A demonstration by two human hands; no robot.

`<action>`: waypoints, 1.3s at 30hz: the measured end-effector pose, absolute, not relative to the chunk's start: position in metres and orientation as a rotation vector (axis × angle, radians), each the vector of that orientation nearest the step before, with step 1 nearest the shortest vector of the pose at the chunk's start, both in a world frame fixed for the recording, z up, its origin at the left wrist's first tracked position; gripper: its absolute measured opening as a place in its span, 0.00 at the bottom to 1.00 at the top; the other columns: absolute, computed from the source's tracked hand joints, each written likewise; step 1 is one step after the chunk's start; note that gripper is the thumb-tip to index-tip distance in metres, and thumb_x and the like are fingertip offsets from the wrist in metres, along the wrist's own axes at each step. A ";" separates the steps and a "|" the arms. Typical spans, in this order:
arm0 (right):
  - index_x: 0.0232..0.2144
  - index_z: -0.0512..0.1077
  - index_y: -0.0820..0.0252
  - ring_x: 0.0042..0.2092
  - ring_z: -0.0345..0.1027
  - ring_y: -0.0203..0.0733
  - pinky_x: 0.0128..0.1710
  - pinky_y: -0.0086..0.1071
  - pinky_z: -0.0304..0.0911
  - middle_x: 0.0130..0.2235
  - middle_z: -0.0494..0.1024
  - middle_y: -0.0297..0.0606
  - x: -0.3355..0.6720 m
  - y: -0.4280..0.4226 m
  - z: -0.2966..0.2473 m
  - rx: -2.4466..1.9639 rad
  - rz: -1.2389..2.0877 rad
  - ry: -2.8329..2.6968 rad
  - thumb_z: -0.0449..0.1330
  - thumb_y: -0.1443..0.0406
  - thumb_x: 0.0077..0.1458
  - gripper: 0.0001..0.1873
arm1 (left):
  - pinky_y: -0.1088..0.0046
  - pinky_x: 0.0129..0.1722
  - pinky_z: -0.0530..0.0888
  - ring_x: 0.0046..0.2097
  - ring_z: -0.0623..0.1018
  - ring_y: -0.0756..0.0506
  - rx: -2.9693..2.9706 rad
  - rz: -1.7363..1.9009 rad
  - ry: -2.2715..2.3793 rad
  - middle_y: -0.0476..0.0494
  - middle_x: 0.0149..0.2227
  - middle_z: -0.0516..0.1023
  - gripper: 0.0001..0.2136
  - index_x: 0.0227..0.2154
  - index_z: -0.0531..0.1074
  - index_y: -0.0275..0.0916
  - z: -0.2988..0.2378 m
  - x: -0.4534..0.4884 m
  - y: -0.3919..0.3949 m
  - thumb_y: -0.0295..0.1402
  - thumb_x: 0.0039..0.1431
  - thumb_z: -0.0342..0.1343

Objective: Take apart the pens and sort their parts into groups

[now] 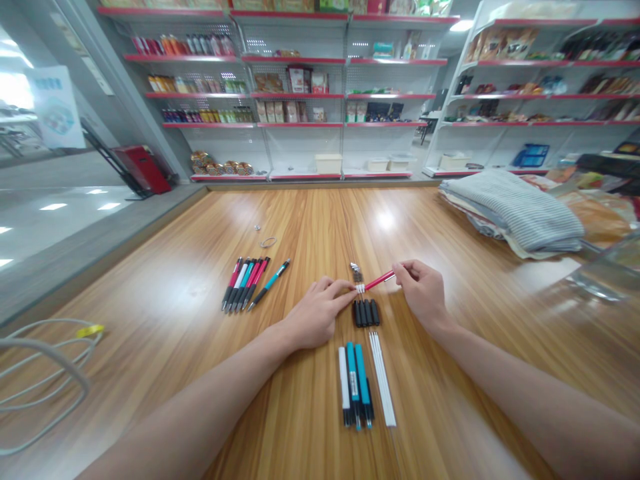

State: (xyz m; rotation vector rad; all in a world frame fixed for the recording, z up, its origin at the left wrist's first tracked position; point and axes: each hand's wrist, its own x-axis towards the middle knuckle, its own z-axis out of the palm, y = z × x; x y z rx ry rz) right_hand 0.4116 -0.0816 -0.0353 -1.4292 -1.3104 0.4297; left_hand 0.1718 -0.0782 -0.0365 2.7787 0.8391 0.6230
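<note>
My right hand [421, 287] pinches the outer end of a red pen barrel [380, 279], which slants down to the left. Its lower end meets a row of small white pen pieces [361, 289]. There the fingertips of my left hand [320, 308] come together; what they grip is too small to make out. Small dark and silvery parts [356, 272], perhaps springs and tips, lie just beyond. Nearer me are several black rubber grips [367, 313], then white and teal pen barrels [353, 380] beside a row of thin white refills [383, 380].
Several whole pens [245, 283] lie side by side at left, one teal pen [269, 285] slightly apart. Behind them is a small ring [268, 243]. A white cable [47, 373] coils at far left. Folded striped cloth [515, 207] and a clear container [610, 267] occupy the right.
</note>
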 end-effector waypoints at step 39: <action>0.36 0.74 0.63 0.23 0.56 0.30 0.21 0.26 0.50 0.24 0.70 0.33 0.400 -0.097 -0.031 -1.069 0.876 -1.452 0.55 0.59 0.59 0.13 | 0.74 0.33 0.71 0.31 0.74 0.51 1.140 1.150 0.607 0.46 0.30 0.73 0.10 0.33 0.69 0.35 -0.032 0.169 -0.068 0.37 0.56 0.58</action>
